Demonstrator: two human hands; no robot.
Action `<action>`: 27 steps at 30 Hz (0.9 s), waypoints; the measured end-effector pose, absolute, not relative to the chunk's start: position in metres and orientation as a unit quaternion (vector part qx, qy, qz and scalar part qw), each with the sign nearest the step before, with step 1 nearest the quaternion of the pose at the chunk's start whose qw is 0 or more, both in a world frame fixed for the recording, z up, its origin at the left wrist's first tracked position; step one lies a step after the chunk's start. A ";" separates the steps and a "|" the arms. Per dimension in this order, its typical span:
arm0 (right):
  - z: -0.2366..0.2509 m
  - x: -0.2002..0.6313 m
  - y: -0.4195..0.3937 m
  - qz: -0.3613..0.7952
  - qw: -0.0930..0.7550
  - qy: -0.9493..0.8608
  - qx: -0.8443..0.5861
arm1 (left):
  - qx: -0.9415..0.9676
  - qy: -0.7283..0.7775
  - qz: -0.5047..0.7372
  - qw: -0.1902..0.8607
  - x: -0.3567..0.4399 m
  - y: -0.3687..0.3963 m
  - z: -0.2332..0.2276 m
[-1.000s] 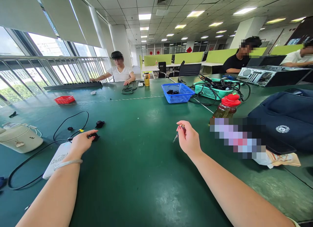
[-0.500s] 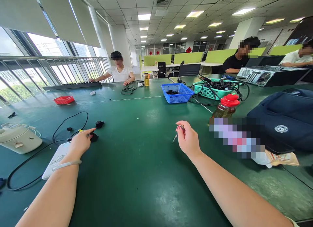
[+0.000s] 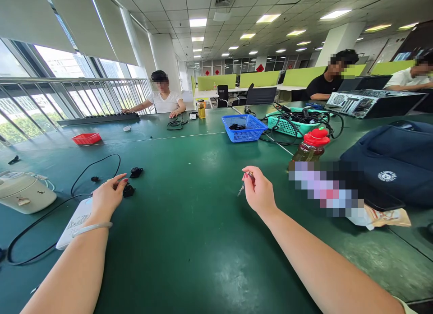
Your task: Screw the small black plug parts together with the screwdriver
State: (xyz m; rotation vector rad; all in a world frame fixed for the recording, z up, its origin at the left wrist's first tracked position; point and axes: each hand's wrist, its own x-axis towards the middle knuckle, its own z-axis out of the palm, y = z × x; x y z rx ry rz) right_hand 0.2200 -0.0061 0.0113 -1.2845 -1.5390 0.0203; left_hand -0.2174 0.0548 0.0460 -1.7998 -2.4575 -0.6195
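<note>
Your right hand [image 3: 260,193] pinches a small screwdriver [image 3: 242,188] above the green tabletop [image 3: 189,233]. Your left hand [image 3: 107,196] hovers with fingers loosely apart, fingertips at a small black part [image 3: 128,190] beside a black cable [image 3: 98,163]. Farther out sit a blue basket [image 3: 244,127] and a red tray [image 3: 86,138]; other people work under ceiling lights in the open office.

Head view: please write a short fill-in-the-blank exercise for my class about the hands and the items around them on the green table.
The right hand holds a small ____ between its fingertips.
The left hand reaches a small ____ part.
The bottle has a ____ cap.
The basket nearest the table's middle is ____.
Missing words: screwdriver; black; red; blue
</note>
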 end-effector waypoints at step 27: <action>0.010 0.220 -0.005 0.000 0.544 -0.646 -0.535 | -0.539 -0.838 -0.061 0.054 -0.213 0.062 0.038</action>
